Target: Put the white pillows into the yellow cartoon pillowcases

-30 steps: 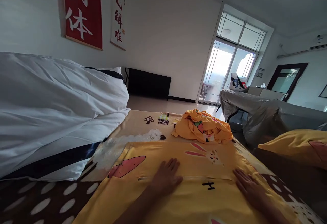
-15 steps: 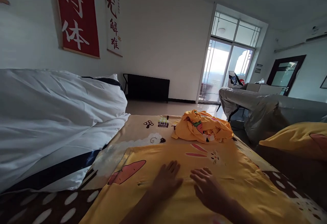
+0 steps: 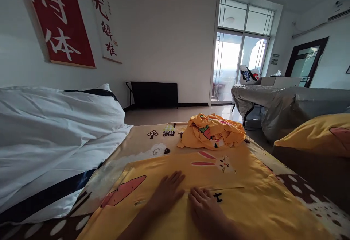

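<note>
A yellow cloth [image 3: 240, 207] printed with a rabbit face and carrots is spread out before me, probably bedding, though its exact kind does not show. My left hand [image 3: 171, 189] lies on it left of centre, fingers stretched out and palm down. Close beside it, to the right, my right hand [image 3: 203, 203] rests flat on the same cloth, next to a dark printed letter. Neither hand grasps anything. Beyond them a crumpled heap of yellow-orange cloth [image 3: 212, 132] with carrot prints sits on the patterned blanket [image 3: 142, 143] beneath.
White bedding with a dark band [image 3: 60, 145] is piled on the left. A yellow pillow [image 3: 314, 136] lies at the right. Behind it stands a table under plastic sheeting [image 3: 287, 103]. A black folded panel [image 3: 154, 95] leans by the far wall, near a glass door [image 3: 228, 66].
My right hand has moved left and toward me over the cloth, uncovering the dark letter. My left hand has shifted slightly. The camera view has turned a little to the right.
</note>
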The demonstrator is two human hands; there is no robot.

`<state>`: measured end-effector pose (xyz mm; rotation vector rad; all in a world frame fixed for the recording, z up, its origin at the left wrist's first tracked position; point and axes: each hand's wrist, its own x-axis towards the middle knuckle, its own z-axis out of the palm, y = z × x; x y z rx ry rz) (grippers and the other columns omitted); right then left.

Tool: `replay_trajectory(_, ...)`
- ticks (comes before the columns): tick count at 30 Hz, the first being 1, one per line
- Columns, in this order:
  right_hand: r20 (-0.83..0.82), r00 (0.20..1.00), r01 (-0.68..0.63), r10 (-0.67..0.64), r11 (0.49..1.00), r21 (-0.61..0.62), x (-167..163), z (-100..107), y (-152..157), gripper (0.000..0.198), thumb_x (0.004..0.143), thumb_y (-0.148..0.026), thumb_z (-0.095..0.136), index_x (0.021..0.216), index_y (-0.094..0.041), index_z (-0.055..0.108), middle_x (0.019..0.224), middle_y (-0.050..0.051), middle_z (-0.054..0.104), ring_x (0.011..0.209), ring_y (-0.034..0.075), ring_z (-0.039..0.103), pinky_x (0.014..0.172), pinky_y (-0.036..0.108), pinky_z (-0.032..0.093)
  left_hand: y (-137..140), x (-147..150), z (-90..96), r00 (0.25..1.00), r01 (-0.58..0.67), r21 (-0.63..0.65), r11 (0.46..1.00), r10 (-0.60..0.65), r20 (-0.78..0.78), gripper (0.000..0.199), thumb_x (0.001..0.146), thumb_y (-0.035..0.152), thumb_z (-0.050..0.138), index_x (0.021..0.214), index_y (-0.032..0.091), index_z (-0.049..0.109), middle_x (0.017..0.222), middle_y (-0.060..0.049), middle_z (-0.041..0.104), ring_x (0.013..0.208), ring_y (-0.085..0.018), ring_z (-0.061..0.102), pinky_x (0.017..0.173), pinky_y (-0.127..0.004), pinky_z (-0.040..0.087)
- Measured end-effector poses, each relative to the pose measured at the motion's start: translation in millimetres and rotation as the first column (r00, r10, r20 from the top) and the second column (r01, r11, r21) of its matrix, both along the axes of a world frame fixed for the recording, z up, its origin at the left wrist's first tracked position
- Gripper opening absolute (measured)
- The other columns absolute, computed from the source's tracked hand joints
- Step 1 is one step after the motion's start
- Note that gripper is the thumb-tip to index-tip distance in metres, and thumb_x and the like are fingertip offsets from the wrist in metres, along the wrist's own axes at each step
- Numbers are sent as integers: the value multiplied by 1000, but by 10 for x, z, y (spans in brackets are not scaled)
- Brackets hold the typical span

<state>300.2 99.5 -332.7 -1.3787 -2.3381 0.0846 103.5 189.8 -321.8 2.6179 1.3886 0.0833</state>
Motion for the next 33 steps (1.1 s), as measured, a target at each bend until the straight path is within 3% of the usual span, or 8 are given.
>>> replay_trajectory(3, 99, 993, 62, -66, 997, 34, -25, 18, 2, 36, 85, -16, 44, 118, -10, 59, 132, 17, 53, 123, 29, 47, 103, 45, 33, 12, 8, 2, 1000, -5, -5, 1000, 5, -24, 64, 90, 59, 24, 146, 28, 25, 154, -2, 19, 142, -20, 16, 114, -47, 13)
replay_trajectory(8, 254, 964, 78, -75, 997, -2, -76, 72, -15, 30, 80, -11, 45, 100, -6, 66, 96, 18, 67, 92, 30, 60, 83, 44, 45, -6, 147, 52, 996, -34, -33, 999, 31, -84, 68, 88, 60, 22, 147, 26, 22, 155, -6, 15, 143, -26, 11, 112, -54, 12)
replay_trajectory(13, 232, 970, 75, -70, 997, -15, -84, 25, -10, 34, 79, -11, 47, 107, -6, 66, 99, 20, 66, 94, 30, 60, 81, 43, 45, 76, 496, 171, 988, -3, -161, 987, -22, -153, 81, 83, 67, 27, 149, 21, 15, 156, -13, 4, 143, -32, 2, 110, -58, 9)
replay_trajectory(19, 203, 959, 203, -196, 979, -14, 22, 51, -22, 31, 80, -13, 46, 102, -11, 68, 98, 18, 67, 97, 30, 59, 85, 46, 41, 238, 792, 311, 982, 99, -286, 953, -141, -130, 91, 76, 72, 42, 148, 26, 11, 155, -13, -3, 142, -29, -6, 110, -57, 5)
replay_trajectory(25, 180, 967, 188, -181, 982, -25, 98, 45, 68, 29, 80, -17, 47, 103, -14, 65, 106, 16, 64, 97, 28, 58, 81, 42, 44, 313, 847, 287, 977, 112, -245, 963, -152, -148, 85, 78, 62, 46, 148, 28, 12, 156, -12, 0, 143, -28, -4, 110, -58, 7)
replay_trajectory(33, 211, 968, 143, -134, 989, -28, 64, 116, 22, 29, 78, -13, 44, 99, -11, 64, 97, 17, 64, 94, 29, 57, 78, 42, 45, 370, 914, 260, 983, 80, -192, 978, -109, -148, 85, 74, 52, 55, 147, 29, 17, 156, -13, 6, 143, -28, 2, 110, -56, 9)
